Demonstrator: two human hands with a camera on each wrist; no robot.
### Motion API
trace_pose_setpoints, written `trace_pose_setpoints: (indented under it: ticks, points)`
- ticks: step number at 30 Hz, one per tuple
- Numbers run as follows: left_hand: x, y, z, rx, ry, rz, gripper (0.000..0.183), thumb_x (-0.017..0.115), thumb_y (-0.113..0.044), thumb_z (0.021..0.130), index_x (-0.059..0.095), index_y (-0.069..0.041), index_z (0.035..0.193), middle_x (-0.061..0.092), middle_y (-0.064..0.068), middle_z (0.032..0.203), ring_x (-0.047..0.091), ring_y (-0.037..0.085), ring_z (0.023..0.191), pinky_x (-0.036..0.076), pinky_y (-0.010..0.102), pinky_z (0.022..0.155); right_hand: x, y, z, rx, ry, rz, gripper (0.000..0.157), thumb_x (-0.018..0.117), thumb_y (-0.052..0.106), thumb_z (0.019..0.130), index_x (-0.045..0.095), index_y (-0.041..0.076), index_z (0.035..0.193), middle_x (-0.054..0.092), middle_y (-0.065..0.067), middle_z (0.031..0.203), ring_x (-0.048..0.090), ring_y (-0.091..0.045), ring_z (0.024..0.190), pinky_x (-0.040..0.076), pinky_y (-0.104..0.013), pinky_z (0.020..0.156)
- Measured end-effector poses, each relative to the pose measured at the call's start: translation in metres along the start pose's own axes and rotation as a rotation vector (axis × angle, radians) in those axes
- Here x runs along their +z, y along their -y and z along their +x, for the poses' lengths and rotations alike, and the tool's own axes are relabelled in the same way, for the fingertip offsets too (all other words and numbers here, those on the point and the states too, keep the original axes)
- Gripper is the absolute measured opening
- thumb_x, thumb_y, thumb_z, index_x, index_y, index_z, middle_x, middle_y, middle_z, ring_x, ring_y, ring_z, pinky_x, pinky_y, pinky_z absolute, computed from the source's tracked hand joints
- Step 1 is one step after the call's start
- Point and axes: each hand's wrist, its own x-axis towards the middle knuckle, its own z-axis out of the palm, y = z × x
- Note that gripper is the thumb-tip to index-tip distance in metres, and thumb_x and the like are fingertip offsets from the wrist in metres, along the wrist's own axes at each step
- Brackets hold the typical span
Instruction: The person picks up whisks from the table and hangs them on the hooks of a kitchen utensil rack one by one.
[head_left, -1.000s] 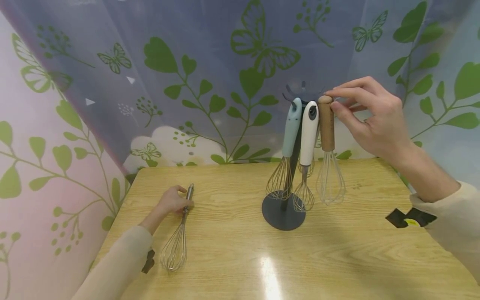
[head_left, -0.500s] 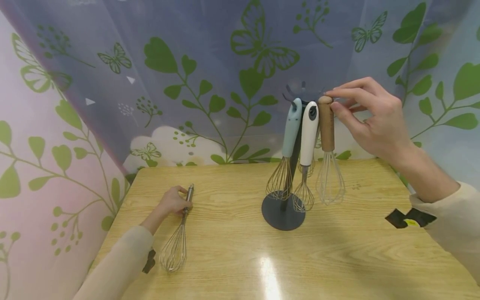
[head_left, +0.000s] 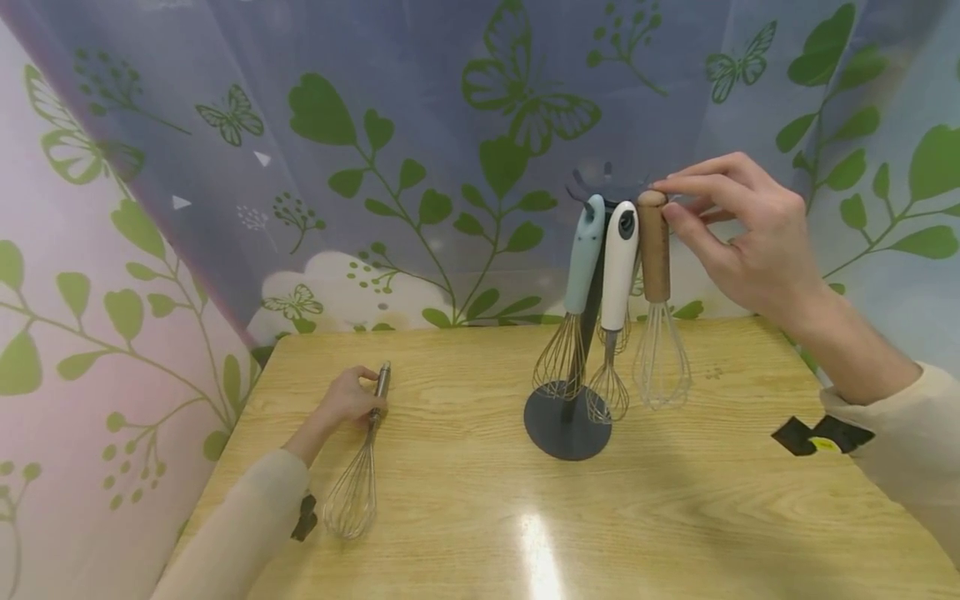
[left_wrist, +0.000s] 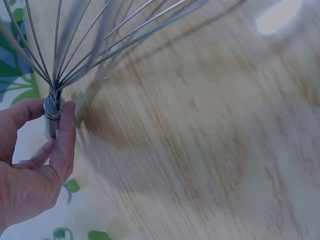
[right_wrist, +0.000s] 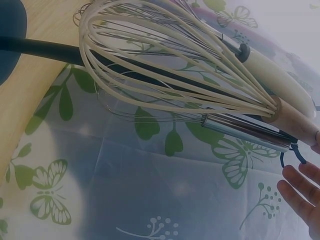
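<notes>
My left hand (head_left: 351, 395) pinches the handle of an all-metal whisk (head_left: 352, 492) at the table's left side. In the left wrist view, thumb and fingers hold the whisk's metal handle (left_wrist: 51, 122) just below where the wires begin. My right hand (head_left: 750, 229) pinches the top of a wooden-handled whisk (head_left: 655, 250) with pale wires, hanging at the right of a dark stand (head_left: 567, 425). A light-blue-handled whisk (head_left: 585, 262) and a white-handled whisk (head_left: 618, 267) hang beside it. Behind them, a metal-handled whisk (right_wrist: 245, 131) shows in the right wrist view.
The stand's round base rests on a wood-grain table (head_left: 465, 475). Several curved hooks (head_left: 592, 179) stick out from its top. A patterned curtain (head_left: 420, 67) with leaves and butterflies hangs behind the table and at its left.
The metal whisk in my left hand has shifted slightly up and to the right. My right hand keeps its pinch on the wooden-handled whisk at nearly the same spot.
</notes>
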Motion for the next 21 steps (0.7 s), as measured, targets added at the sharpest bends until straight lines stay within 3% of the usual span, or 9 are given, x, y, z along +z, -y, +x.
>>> trace_pose_setpoints:
  ticks: [8,15,21]
  points:
    - [0.002,-0.006,0.001,0.024,0.002,-0.029,0.067,0.074,-0.007,0.087,0.046,0.009,0.146,0.072,0.028,0.109,0.077,0.028,0.082,0.069,0.040,0.074,0.000,0.000,0.001,0.002,-0.002,-0.001,0.019,0.075,0.001,0.094,0.080,0.002,0.113,0.073,-0.015,0.113,0.056,0.018,0.100,0.047,0.001,0.085]
    - [0.007,-0.006,0.003,0.053,-0.001,-0.033,0.065,0.075,-0.005,0.089,0.046,0.009,0.146,0.074,0.026,0.107,0.075,0.023,0.077,0.068,0.037,0.070,0.000,0.000,0.001,0.004,0.003,-0.001,0.020,0.075,0.001,0.094,0.080,0.002,0.113,0.073,-0.016,0.113,0.056,0.017,0.099,0.047,0.001,0.085]
    - [0.010,-0.010,0.003,0.063,-0.004,-0.064,0.063,0.072,-0.005,0.092,0.046,0.007,0.148,0.074,0.026,0.108,0.075,0.021,0.076,0.067,0.035,0.068,0.000,0.000,0.001,0.010,0.001,0.000,0.019,0.076,0.002,0.095,0.080,0.002,0.113,0.071,0.001,0.115,0.056,0.017,0.099,0.047,0.001,0.085]
